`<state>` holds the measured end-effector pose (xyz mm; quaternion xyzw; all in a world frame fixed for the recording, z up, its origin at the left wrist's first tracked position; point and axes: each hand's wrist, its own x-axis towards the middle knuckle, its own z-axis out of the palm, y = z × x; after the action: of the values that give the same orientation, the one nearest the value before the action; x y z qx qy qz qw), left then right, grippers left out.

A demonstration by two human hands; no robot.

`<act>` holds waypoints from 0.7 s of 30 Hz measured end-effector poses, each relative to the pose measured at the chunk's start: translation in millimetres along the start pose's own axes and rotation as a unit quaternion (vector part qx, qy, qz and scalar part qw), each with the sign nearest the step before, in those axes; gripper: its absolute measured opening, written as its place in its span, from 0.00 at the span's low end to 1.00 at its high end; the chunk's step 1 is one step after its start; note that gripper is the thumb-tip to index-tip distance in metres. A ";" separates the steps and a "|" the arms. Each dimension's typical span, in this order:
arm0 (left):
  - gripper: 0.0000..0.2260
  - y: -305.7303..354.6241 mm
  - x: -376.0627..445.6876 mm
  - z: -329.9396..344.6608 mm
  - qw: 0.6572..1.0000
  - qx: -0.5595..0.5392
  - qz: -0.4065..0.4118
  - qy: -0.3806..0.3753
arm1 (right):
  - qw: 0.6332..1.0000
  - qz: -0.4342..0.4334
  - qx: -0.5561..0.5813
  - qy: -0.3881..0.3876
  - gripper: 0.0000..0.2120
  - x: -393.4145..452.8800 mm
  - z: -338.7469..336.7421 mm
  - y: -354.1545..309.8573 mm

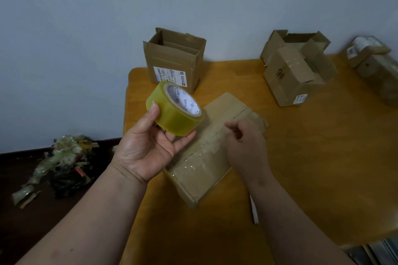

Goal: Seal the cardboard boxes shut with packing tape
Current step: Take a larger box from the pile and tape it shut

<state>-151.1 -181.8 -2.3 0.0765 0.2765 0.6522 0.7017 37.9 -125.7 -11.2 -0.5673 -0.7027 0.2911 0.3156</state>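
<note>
Holding the tape roll (175, 108) up in the left hand (148, 148), I had the thumb on its outer yellow face and the fingers curled under the bottom edge, palm turned toward the camera. The roll was tilted, white printed core showing, and hung above the table (301, 157) near its left rear corner, just in front of the open box (174, 60).

The right hand (245, 142) was over the flat box (215, 148) at table centre, fingers curled in, knuckles up. It was blurred; I could not tell if it pinched a tape end or gripped nothing.

The flat box lay diagonally, flaps closed, with shiny clear tape along its middle seam on the near part. The far part of the seam looked bare.

The open box stood upright at the back left against the wall, flaps up, white label on its front. Another box (297, 71) marked 9# sat at the back right, lying inside or against loose open flaps, I could not tell which. A further taped box (374, 64) sat at the far right edge, blurred.

A white strip (254, 211) lay on the table near the right forearm. A heap of crumpled used tape (62, 163) lay on the dark floor to the left.
</note>
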 end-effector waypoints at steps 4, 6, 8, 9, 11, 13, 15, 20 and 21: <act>0.44 -3.4 -0.1 4.5 1.000 0.010 -0.009 -0.014 | 0.987 0.044 0.135 -0.081 0.06 -18.3 2.5 -28.9; 0.40 -5.0 -0.7 8.2 1.000 0.012 -0.011 -0.026 | 0.974 0.072 0.197 -0.086 0.09 -25.7 5.6 -39.4; 0.34 -5.9 -1.2 12.0 0.999 0.006 -0.004 -0.035 | 0.960 0.098 0.254 -0.069 0.12 -31.9 9.8 -45.1; 0.34 -6.4 -1.4 13.5 0.999 0.007 0.000 -0.033 | 0.954 0.107 0.274 -0.057 0.12 -34.0 12.3 -46.5; 0.37 -7.8 -1.1 15.9 1.000 0.002 0.007 -0.022 | 0.944 0.120 0.305 -0.025 0.13 -36.0 16.3 -49.8; 0.38 -10.6 -0.5 19.1 1.000 -0.013 0.016 -0.012 | 0.939 0.133 0.318 0.006 0.13 -35.8 19.7 -53.2; 0.31 -14.3 -0.7 23.9 0.999 -0.019 0.027 0.005 | 0.936 0.140 0.321 0.028 0.13 -35.9 22.0 -56.7; 0.22 -21.4 -3.0 33.2 0.998 -0.039 0.025 0.034 | 0.932 0.149 0.326 0.059 0.12 -32.6 22.9 -59.6; 0.22 -21.7 -3.6 34.1 0.998 -0.042 0.025 0.037 | 0.930 0.149 0.330 0.061 0.11 -31.6 22.5 -59.4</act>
<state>-115.6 -179.6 17.1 0.0292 0.2727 0.6831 0.6769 -10.9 -168.9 16.6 -0.5462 -0.4537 0.5147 0.4805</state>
